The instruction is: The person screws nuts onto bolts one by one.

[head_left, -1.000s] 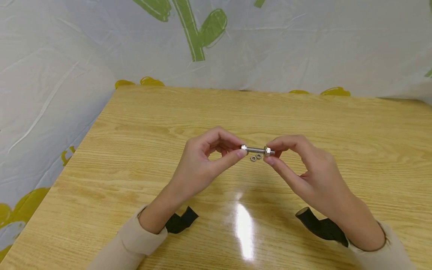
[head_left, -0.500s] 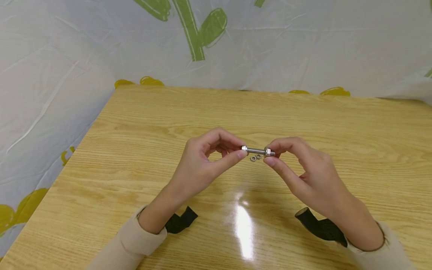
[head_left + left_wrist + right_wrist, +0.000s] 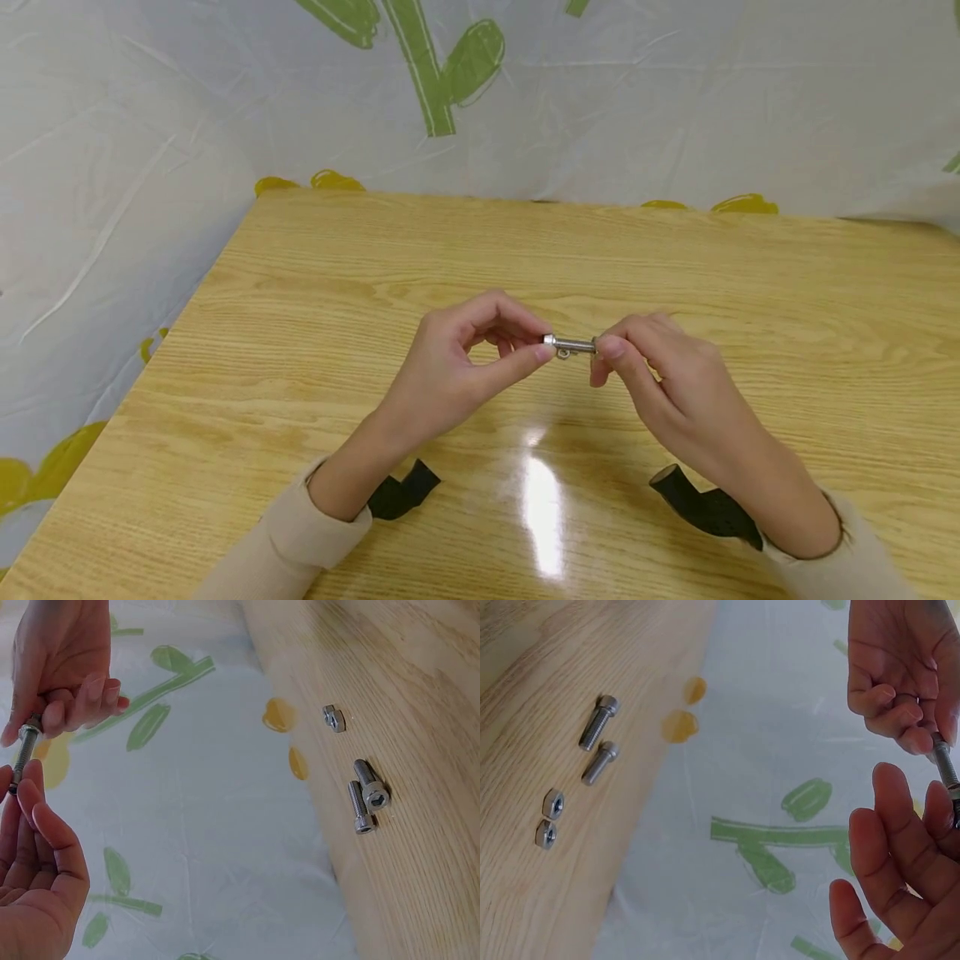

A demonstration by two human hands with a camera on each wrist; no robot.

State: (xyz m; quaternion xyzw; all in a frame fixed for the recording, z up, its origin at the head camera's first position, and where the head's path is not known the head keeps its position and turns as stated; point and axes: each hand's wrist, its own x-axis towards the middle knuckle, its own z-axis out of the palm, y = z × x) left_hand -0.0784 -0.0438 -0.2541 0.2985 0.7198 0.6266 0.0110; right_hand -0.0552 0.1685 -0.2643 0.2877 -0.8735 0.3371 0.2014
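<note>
A silver socket-head bolt (image 3: 574,344) is held level above the table between both hands. My left hand (image 3: 453,367) pinches its head between thumb and fingertips. At the threaded end, my right hand (image 3: 686,383) pinches a nut (image 3: 30,726) that is threaded on the bolt; in the head view the fingers mostly cover it. A loose nut (image 3: 564,353) shows on the table beneath the bolt. Both wrist views show two loose nuts lying together, one being the near nut (image 3: 546,834), and two more socket-head bolts, a larger bolt (image 3: 598,722) and a smaller bolt (image 3: 600,763).
The wood-grain table (image 3: 337,275) extends around the hands, with a bright light reflection near its front. A pale sheet with printed green stems (image 3: 420,67) hangs behind and to the left. Dark straps (image 3: 405,492) show beside the wrists.
My right thumb has rolled up over the nut and the fingers have curled lower, covering the bolt's end. Both hands and the bolt have dropped slightly; the left hand keeps its pinch.
</note>
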